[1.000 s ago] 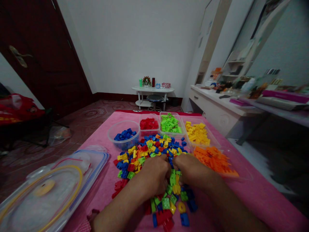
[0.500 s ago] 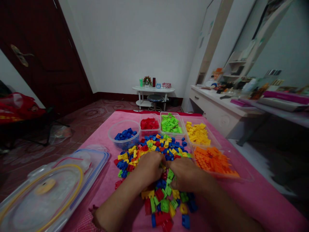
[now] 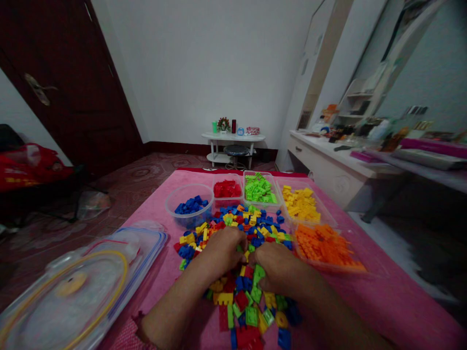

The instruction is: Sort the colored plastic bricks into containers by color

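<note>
A heap of mixed red, blue, yellow and green plastic bricks (image 3: 241,228) lies on the pink cloth (image 3: 365,291). My left hand (image 3: 222,248) and my right hand (image 3: 279,265) rest side by side on the middle of the heap, fingers curled down into the bricks. What the fingers grip is hidden. Beyond the heap stand a round tub of blue bricks (image 3: 189,206), a tub of red bricks (image 3: 226,188), a tub of green bricks (image 3: 260,189), a tub of yellow bricks (image 3: 301,201) and, at right, a tub of orange bricks (image 3: 323,245).
Several clear plastic lids (image 3: 80,282) lie stacked at the near left of the cloth. A white desk (image 3: 328,160) with clutter stands to the right. A small white table (image 3: 233,141) and a stool stand by the far wall. A dark door is at left.
Both hands drew back toward me across the heap, dragging bricks along; more yellow and red bricks now lie below my left hand. The view tilted slightly.
</note>
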Motion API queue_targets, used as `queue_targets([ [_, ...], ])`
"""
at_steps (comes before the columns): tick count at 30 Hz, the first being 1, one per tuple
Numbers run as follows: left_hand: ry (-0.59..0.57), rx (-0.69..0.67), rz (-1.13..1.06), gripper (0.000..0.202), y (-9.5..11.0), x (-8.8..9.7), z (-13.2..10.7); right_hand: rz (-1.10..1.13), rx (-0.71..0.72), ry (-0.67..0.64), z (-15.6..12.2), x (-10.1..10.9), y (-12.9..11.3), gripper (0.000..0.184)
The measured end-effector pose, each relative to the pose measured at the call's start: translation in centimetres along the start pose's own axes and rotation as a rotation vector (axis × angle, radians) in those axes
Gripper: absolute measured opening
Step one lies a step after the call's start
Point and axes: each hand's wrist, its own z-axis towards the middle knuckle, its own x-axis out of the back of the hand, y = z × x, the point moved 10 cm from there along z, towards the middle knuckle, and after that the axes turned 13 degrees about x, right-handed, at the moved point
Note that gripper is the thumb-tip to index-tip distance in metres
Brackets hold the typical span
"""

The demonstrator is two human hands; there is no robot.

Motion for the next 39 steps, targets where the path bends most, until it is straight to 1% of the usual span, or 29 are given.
queue_targets([
  [3,0.016,-0.007,-0.097,0.018,-0.5,0.7,0.3,0.024,0.049,0.055,0.2,0.1,0.4,0.038],
  [5,0.085,-0.006,-0.194,0.016,-0.8,1.6,0.5,0.017,0.035,0.090,0.2,0.3,1.2,0.036],
  [7,0.128,0.007,-0.336,0.018,-1.3,2.2,0.8,0.009,0.002,0.167,0.1,1.0,2.3,0.032],
  [8,0.110,0.022,-0.428,0.021,-1.6,2.0,1.0,0.013,-0.010,0.228,0.0,1.5,2.8,0.029],
  [10,0.017,0.060,-0.622,0.027,-2.0,1.0,1.5,0.038,-0.014,0.378,-0.3,2.9,3.5,0.024],
  [12,-0.073,0.105,-0.770,0.031,-2.2,0.0,1.8,0.086,-0.015,0.509,-0.6,4.1,3.9,0.021],
  [16,-0.186,0.210,-0.961,0.045,-2.2,-1.2,1.6,0.244,0.030,0.681,-1.0,5.6,3.7,0.015],
  [18,-0.257,0.210,-1.060,0.052,-1.5,-1.5,1.1,0.324,0.066,0.745,-1.1,6.0,3.4,0.016],
  [20,-0.330,0.152,-1.143,0.056,-0.4,-1.5,0.6,0.399,0.096,0.789,-1.0,6.0,3.2,0.021],
  [23,-0.432,0.067,-1.230,0.054,1.1,-1.7,0.0,0.542,0.133,0.800,-0.4,5.5,3.0,0.036],
  [25,-0.478,0.056,-1.302,0.050,1.6,-2.0,-0.1,0.617,0.164,0.808,-0.2,5.3,2.8,0.048],
  [27,-0.504,0.085,-1.417,0.044,1.5,-2.3,0.0,0.639,0.188,0.851,-0.4,5.8,2.8,0.056],
  [29,-0.514,0.136,-1.546,0.036,1.2,-2.6,0.2,0.625,0.186,0.905,-1.1,6.6,3.4,0.052],
  [32,-0.507,0.222,-1.679,0.027,0.4,-3.0,0.6,0.577,0.141,0.976,-2.7,8.0,4.9,0.037],
  [35,-0.504,0.310,-1.770,0.026,-0.1,-3.4,1.1,0.581,0.080,1.074,-4.6,9.3,6.8,0.025],
  [37,-0.519,0.347,-1.820,0.029,0.1,-3.7,1.6,0.610,0.061,1.124,-5.4,9.8,7.5,0.021],
  [39,-0.567,0.332,-1.859,0.031,1.2,-3.7,2.0,0.607,0.082,1.132,-5.5,10.0,7.3,0.019],
])
